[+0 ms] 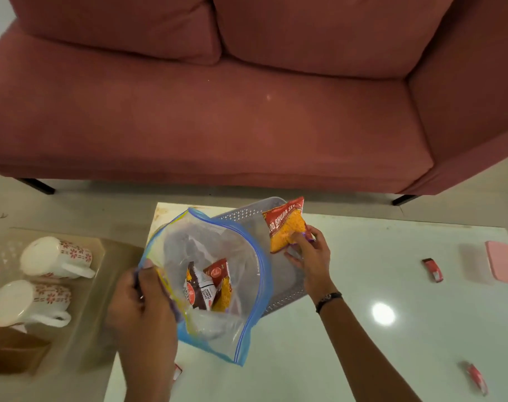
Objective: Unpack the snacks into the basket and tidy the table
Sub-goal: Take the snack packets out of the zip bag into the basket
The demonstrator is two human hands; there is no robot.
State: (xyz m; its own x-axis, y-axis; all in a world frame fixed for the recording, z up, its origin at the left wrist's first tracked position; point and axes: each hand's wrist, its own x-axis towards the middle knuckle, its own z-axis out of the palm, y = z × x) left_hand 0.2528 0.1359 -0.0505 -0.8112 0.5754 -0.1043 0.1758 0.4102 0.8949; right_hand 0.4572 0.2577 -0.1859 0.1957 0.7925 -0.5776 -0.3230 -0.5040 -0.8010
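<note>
A clear zip bag with a blue rim [247,329] stands open on the white table [362,358]. My left hand [142,309] grips its near-left rim. Inside lie several snack packets [207,285], red, orange and brown. My right hand [310,253] holds an orange-and-red snack packet [286,224] above the grey perforated basket [281,297], which sits behind and to the right of the bag, partly hidden by it.
Two small red wrappers [432,269] [477,378] and a pink box [503,262] lie on the table's right side. Another red scrap [177,371] shows by my left forearm. Two floral mugs [55,258] [29,303] sit on a glass side table at left. A red sofa [247,111] stands beyond.
</note>
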